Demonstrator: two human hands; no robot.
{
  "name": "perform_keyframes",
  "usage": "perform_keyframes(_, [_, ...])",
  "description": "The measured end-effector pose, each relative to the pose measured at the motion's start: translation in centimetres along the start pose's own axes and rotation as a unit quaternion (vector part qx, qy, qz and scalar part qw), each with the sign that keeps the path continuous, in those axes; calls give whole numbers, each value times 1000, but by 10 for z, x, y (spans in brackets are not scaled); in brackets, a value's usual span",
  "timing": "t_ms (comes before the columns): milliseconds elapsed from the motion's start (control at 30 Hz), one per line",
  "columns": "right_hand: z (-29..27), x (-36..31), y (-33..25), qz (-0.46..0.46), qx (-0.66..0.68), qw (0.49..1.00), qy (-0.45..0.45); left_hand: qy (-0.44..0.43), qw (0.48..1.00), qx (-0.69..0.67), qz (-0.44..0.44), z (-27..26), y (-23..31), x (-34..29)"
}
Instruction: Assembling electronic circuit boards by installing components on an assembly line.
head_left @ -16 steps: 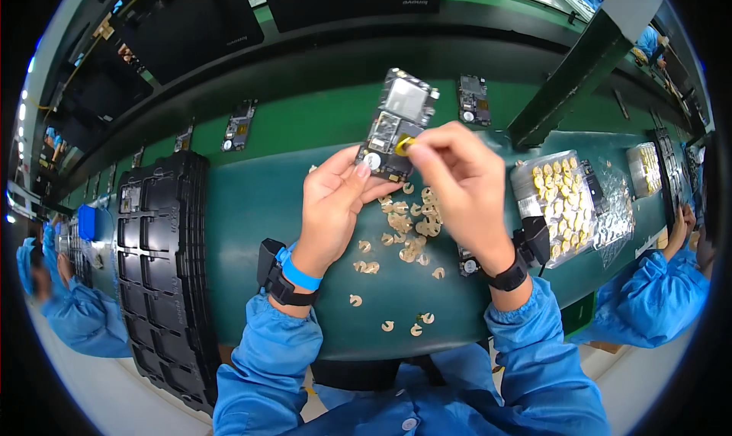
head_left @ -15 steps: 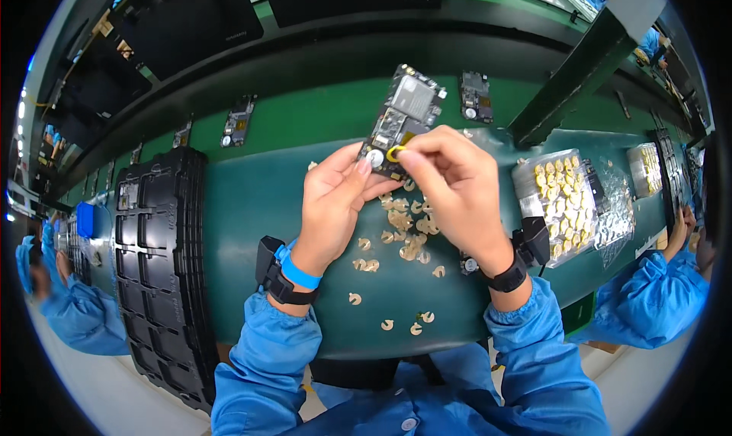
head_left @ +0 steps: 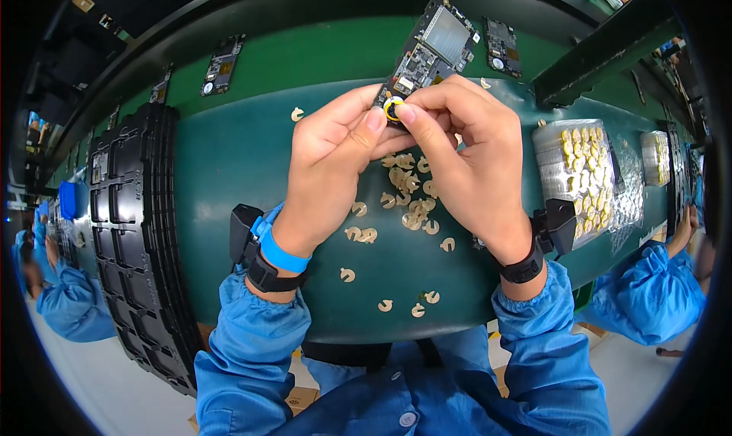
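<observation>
My left hand (head_left: 324, 150) grips the lower end of a black circuit board (head_left: 444, 36), its thumb lying on the board's face. The board slants up and to the right, showing a silver shield plate and small parts. A small yellow-rimmed ring (head_left: 393, 109) with a dark middle lies at the board's lower end, between my two thumbs. My right hand (head_left: 480, 158) pinches the ring's right edge between thumb and forefinger. Below the hands, several cream slotted discs (head_left: 414, 216) are scattered on the green mat (head_left: 236, 169).
Stacked black trays (head_left: 130, 222) stand at the left. At the right is a clear plastic tray (head_left: 550, 158) with yellow round pieces. More circuit boards (head_left: 223, 66) lie on the far green strip. A dark post (head_left: 602, 51) rises at far right. Co-workers' blue sleeves (head_left: 644, 291) show on both sides.
The yellow ring was beside the board's silver round part; now it sits over that part, with my left thumb close to it. The whole view has shifted, and board and hands appear higher.
</observation>
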State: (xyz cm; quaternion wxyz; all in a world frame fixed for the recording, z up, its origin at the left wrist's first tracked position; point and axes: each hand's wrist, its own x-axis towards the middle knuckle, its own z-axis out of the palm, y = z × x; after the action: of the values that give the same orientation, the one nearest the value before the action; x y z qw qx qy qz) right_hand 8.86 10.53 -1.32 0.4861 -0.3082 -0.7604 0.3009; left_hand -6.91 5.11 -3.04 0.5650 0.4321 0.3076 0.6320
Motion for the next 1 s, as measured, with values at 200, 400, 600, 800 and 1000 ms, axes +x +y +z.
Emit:
perform_keyframes(200, [0,0,-2,-28,-9,1000,6,8,998,52,24,2,-2,-2])
perform_keyframes(400, [1,-3,-1,66,106,992,24,42,996,65,53,11,-3,-2])
perform_keyframes(600, [-9,4,-17,156,160,975,-16,10,990,127,61,7,1,-2])
perform_keyframes(800, [-5,1,-15,163,164,973,-3,11,988,136,68,7,2,-1])
perform_keyframes(1000, [3,-5,-3,31,49,997,50,27,994,82,70,11,-1,-2])
